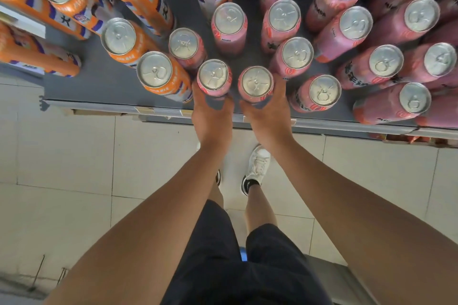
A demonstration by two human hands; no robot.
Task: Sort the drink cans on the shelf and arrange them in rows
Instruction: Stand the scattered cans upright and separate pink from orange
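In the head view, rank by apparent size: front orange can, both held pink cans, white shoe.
Front orange can
then left-hand pink can and right-hand pink can, alike
white shoe last, but farther away, so unsure

fifteen pink cans (283, 15) are counted by their tops on the shelf (99, 84), and six orange cans (118, 36); more are cut off at its left and right edges.
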